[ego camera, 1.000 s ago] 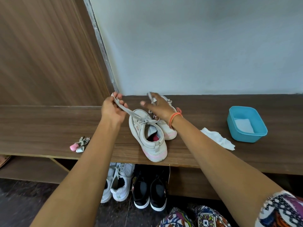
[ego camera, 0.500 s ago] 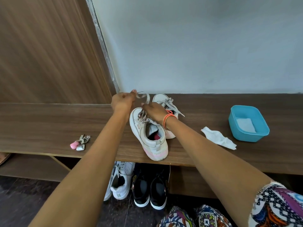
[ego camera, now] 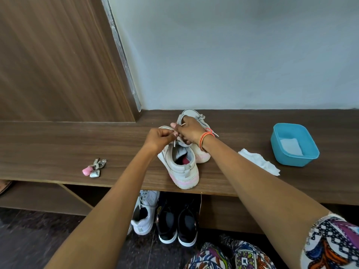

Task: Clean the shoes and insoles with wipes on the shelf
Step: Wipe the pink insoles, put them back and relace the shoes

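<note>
Fingers (ego camera: 168, 135) of left hand (ego camera: 157, 137) and right hand (ego camera: 189, 131) pinch lace (ego camera: 174, 143) above near shoe (ego camera: 181, 167), heel at 6 o'clock by shelf (ego camera: 58, 148) edge. Work lace gently, evenly; avoid nudging shoe off. Wipe (ego camera: 258, 161) at 3 o'clock.

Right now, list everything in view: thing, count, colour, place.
shelf: one, brown wood, across the view
pink-soled sneakers: two, white, side by side on the middle of the shelf top
lace: one, white, on the nearer sneaker
wipe: one, white, crumpled on the shelf right of the sneakers
tub: one, blue, right of the wipe, something white lying inside
keyring: one, pink and silver charms, left on the shelf
black sneakers: two, white soles, under the shelf
white sneaker: one plainly shown, left of the black pair
left hand: pinches the lace
right hand: orange bangle at the wrist, pinches the lace too
</note>
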